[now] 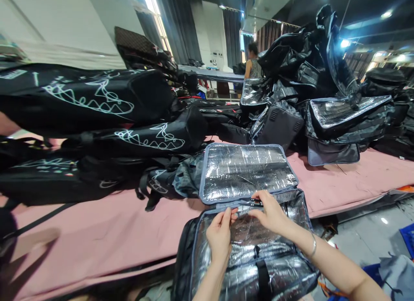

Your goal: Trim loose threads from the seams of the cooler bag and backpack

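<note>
Silver-foil-lined black rectangular bag [283,273] lies open by pink cloth-covered table [129,232], grey-edged foil lid [249,169] flipped back. Left hand [220,234] pinched at grey hinge seam [223,205]; right hand [271,214] at small dark item [257,202], grip unclear.

This is looking like a bag workshop: black bags [152,139] are lying heaped along a long pink-covered worktop [129,232], and an open foil-lined bag [244,236] is resting at its edge.
</note>
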### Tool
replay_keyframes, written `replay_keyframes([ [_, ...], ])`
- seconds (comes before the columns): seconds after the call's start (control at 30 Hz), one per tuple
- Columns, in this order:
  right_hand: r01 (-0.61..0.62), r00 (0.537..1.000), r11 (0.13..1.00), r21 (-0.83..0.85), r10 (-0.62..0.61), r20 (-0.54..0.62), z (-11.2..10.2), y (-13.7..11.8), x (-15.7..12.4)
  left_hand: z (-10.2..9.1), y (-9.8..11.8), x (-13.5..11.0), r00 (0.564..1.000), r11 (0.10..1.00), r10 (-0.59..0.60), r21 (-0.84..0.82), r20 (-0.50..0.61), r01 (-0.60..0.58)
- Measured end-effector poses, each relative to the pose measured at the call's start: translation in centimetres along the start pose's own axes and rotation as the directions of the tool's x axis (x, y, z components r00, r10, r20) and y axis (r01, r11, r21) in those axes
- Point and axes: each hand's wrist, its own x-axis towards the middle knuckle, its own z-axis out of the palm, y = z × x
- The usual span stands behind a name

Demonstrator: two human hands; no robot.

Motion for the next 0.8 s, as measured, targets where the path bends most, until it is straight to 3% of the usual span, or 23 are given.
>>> replay_keyframes([
  [0.2,0.067,0.997,0.996,-0.057,-0.069,-0.044,0.2,-0.1,1.4,0.8,0.3,0.2,1.000,0.998,-0.030,-0.046,-0.005,0.030],
  [0.5,0.019,0.993,0.986,-0.167,0.001,0.117,0.1,-0.6,3.4,1.0,-0.7,0.7,0.999,0.995,-0.032,-0.099,-0.043,0.028],
  [0.8,0.085,0.990,0.986,-0.141,-0.068,0.124,0.9,0.0,3.7,1.0,-0.8,0.7,0.999,0.997,-0.021,-0.081,-0.043,0.017],
])
